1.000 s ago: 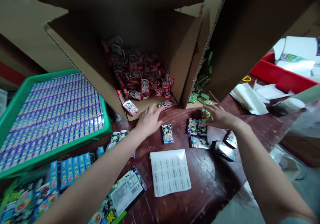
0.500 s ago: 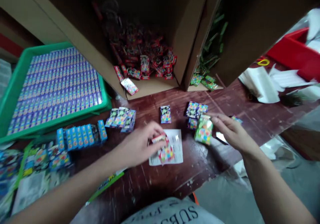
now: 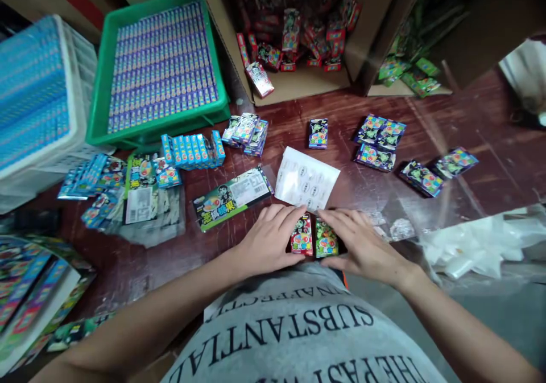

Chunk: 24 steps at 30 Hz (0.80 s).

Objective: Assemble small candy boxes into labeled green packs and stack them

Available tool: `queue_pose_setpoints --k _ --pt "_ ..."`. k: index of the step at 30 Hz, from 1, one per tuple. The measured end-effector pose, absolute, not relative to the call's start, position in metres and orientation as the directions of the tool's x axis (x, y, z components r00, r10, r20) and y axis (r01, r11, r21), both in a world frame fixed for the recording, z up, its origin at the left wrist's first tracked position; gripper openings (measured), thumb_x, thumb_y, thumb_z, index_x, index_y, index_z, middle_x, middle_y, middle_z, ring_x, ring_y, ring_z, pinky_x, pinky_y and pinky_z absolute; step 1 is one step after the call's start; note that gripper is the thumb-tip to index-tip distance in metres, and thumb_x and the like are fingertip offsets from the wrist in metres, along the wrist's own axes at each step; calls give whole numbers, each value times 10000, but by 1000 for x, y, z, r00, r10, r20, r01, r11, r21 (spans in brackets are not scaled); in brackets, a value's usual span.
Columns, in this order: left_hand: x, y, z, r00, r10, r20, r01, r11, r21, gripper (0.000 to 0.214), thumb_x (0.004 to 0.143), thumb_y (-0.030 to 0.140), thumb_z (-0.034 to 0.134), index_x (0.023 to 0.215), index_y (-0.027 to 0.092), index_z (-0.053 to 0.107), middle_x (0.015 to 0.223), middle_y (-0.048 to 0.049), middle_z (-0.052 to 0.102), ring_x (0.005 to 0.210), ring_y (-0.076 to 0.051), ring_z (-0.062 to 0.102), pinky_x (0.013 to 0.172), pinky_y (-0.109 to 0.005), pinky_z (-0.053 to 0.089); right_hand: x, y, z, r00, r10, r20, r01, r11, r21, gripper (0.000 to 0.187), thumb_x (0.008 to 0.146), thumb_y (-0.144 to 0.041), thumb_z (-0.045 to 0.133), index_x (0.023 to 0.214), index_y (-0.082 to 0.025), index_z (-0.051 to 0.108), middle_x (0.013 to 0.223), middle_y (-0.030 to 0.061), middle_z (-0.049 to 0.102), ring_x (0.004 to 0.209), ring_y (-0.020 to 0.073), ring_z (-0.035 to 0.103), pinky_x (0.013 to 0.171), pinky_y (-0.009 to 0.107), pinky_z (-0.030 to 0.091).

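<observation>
Dark-red tabletop (image 3: 473,104) | left hand (image 3: 273,238): fingers pinch red packet (image 3: 302,236) | right hand (image 3: 362,246): fingers pinch green packet (image 3: 326,239) | packets side by side, near edge | possible fault: packet drop; cause: uneven grip.

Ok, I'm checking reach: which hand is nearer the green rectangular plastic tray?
Left. In the picture, the left hand is below and right of the green tray; the right hand is farther right.
</observation>
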<state>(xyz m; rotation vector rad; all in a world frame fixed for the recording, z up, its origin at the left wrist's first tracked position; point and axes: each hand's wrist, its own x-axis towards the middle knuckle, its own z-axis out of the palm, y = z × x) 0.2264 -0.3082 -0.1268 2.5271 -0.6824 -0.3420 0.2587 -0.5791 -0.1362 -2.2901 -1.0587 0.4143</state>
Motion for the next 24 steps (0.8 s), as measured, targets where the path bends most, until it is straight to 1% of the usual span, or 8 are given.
queue_pose_setpoints --k 2,5,11,14,17,19,21,24 --pt "222 -310 -131 846 -528 -76 -410 -735 540 1015 796 504 774 1590 158 245 1468 -171 523 1270 -356 458 1081 -538 389 256 -569 -138 625 781 -8 612 -496 -616 973 871 -542 708 1628 -224 187 1474 150 537 1245 363 488 1003 549 460" --pt "213 -309 -135 851 -524 -43 -414 -719 558 1058 800 511 773 1611 164 190 1453 -182 529 1256 -361 460 1062 -537 393 251 -558 -142 622 783 18 637 -493 -592 995 868 -523 711 1635 -224 151 1492 148 524 1208 363 493 989 537 442" --pt "205 -284 -126 812 -583 -31 -450 -659 603 1151 740 723 734 1617 193 211 1446 -195 536 1287 -364 482 1090 -529 381 241 -545 -143 618 784 52 680 -501 -535 1005 828 -479 722 1626 -240 159 1436 136 573 1112 356 511 933 523 435" --pt "223 -256 -120 910 -407 75 -387 -771 506 1065 754 715 727 1582 201 298 1548 -186 448 1401 -372 400 1165 -539 297 241 -535 -135 638 764 95 684 -506 -526 964 796 -441 736 1594 -247 232 1342 134 611 1097 353 514 935 520 434" --pt "243 -226 -119 982 -175 70 -189 -919 346 1033 756 630 765 1549 127 336 1541 -224 443 1430 -416 362 1164 -581 261 252 -523 -124 697 666 265 691 -526 -496 950 789 -462 740 1572 -249 246 1321 135 607 1083 346 537 958 530 427" --pt "241 -213 -119 988 -153 -4 -146 -950 275 976 758 551 776 1529 119 361 1487 -218 503 1377 -415 435 1132 -586 285 264 -514 -118 731 571 375 681 -573 -456 950 785 -484 744 1565 -255 251 1360 139 588 1101 356 542 977 549 414" --pt "226 -206 -115 984 -177 -24 -164 -949 269 917 775 500 764 1524 154 363 1475 -187 520 1348 -377 480 1118 -555 308 276 -506 -114 754 522 400 656 -629 -417 935 775 -501 749 1552 -264 285 1395 136 574 1126 380 527 974 569 409" --pt "192 -201 -106 975 -220 29 -218 -924 314 910 794 502 754 1540 205 326 1502 -161 490 1375 -337 467 1123 -505 319 283 -493 -111 719 622 309 692 -608 -388 893 775 -510 737 1535 -270 335 1398 124 585 1108 389 509 951 581 416"
